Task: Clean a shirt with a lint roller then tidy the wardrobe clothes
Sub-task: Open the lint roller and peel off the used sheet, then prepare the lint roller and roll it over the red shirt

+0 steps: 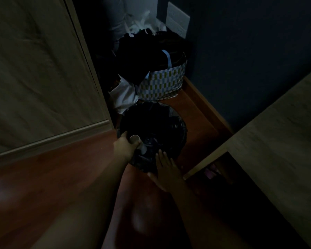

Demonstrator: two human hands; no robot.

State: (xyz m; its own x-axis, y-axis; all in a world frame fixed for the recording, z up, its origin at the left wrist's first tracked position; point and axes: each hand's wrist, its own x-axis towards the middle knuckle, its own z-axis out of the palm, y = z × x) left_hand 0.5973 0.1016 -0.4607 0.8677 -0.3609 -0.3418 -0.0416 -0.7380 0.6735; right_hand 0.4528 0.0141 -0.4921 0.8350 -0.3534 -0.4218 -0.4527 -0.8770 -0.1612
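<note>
The scene is dim. My left hand point(125, 147) is closed around a pale cylinder that looks like the lint roller point(138, 143), held over the near-left rim of a round bin lined with a black bag point(169, 123). The roller's open end faces up and its other end points down into the bin. My right hand point(166, 169) has its fingers spread and rests flat against the bin's near-right rim, holding nothing. What lies inside the bin is too dark to make out.
Behind the bin stands a checked woven basket point(162, 83) piled with dark clothes point(147, 54); a white cloth point(124, 96) lies beside it. A wooden wardrobe door point(36, 69) fills the left, a light wooden tabletop point(276, 137) the right. Reddish wood floor point(52, 177) runs below.
</note>
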